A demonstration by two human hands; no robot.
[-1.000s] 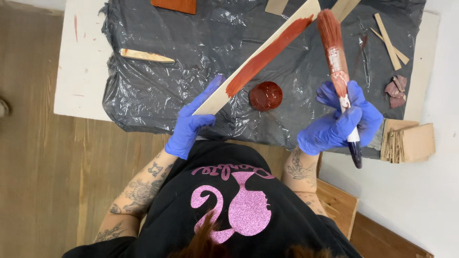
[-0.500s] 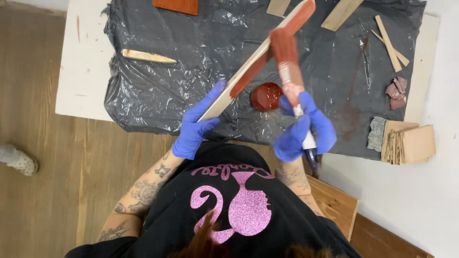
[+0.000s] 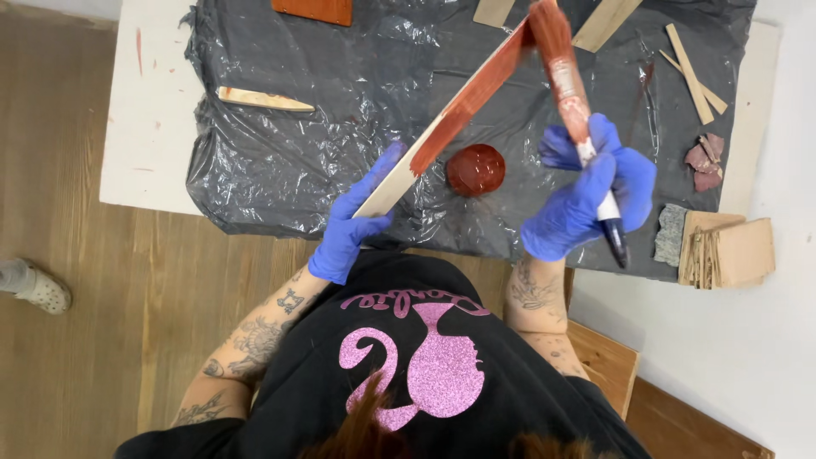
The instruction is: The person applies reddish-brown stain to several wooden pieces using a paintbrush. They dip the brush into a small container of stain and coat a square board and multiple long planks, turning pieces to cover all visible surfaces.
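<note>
My left hand [image 3: 350,223], in a blue glove, grips the bare near end of a long thin wooden strip [image 3: 442,127] that slants up over the table. Most of the strip's far part is coated with reddish-brown paint. My right hand [image 3: 586,195], also gloved in blue, is closed around a paintbrush [image 3: 571,93] with a dark handle. The brush's red-stained bristles touch the far end of the strip near the top edge of the view. A small round pot of red paint [image 3: 475,169] sits on the black plastic sheet [image 3: 280,144] between my hands.
The black sheet covers a white table [image 3: 149,119]. On it lie a painted red board [image 3: 314,10], a pointed wooden wedge [image 3: 259,100], several bare strips [image 3: 695,72] and reddish scraps [image 3: 703,163]. A stack of wooden squares [image 3: 722,253] sits at right. Someone's shoe [image 3: 34,287] is on the floor.
My right hand swung the brush down the strip toward me, then back out to the far end. The painted area has spread to the strip's far tip. The left hand stayed put.
</note>
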